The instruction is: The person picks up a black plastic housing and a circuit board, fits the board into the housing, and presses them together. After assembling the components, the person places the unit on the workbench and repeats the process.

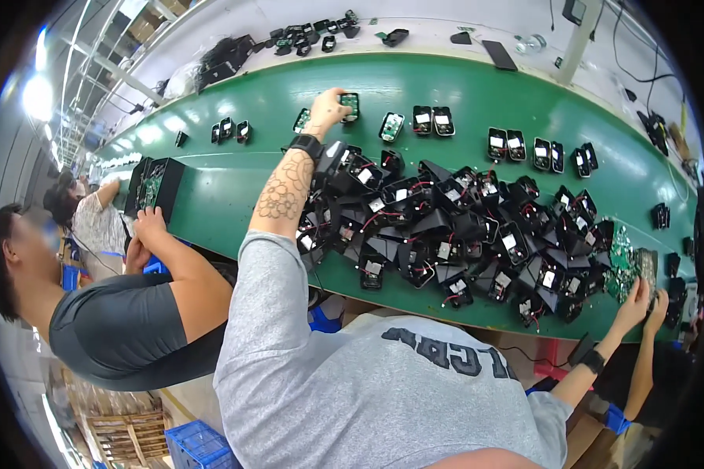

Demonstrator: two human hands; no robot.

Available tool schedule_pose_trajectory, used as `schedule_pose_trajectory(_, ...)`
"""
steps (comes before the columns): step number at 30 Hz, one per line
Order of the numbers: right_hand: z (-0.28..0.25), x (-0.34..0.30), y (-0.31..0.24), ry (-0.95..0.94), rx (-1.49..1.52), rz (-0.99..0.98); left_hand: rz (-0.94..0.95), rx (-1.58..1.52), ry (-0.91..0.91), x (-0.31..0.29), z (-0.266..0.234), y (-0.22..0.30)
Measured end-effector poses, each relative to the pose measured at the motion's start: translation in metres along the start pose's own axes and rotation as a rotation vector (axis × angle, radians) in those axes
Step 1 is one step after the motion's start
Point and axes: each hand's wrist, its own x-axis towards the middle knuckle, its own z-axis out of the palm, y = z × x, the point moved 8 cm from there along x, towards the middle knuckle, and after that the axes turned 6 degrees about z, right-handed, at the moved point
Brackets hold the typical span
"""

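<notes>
At the far middle of the bench, my left hand (328, 108) is closed round the edge of a small black case holding a green circuit board (351, 106). A similar case with a board (302, 119) lies just left of my wrist, and another (391, 127) lies to the right. Off to the right, my right hand (632, 306) pinches the lower edge of an upright greyish panel (645, 270), which looks like a stack of circuit boards. Loose green circuit boards (619, 266) are heaped beside it. My right fingertips are partly hidden.
A big pile of black cases with red wires (446, 227) covers the near middle of the green bench (235, 168). Paired cases (432, 121) stand behind it. A co-worker (125, 313) sits left by a black box (164, 187); another person's hand (659, 310) is beside my right hand.
</notes>
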Motion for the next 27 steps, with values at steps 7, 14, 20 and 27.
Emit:
schedule_pose_trajectory(7,-0.014,-0.038,0.032,0.016,0.031,-0.035,0.221,0.106,-0.111,-0.002,0.039,0.029)
schedule_pose_trajectory(14,-0.020,-0.106,0.045,-0.024,-0.153,0.131,0.167,-0.130,0.067,0.033,-0.018,0.005)
schedule_pose_trajectory(20,0.008,-0.097,-0.001,-0.100,-0.491,-0.031,-0.237,-0.203,0.771,-0.006,-0.167,-0.229)
schedule_pose_trajectory(27,0.003,-0.087,0.044,-0.218,-0.332,0.296,-0.917,0.147,0.851,-0.118,-0.178,-0.394)
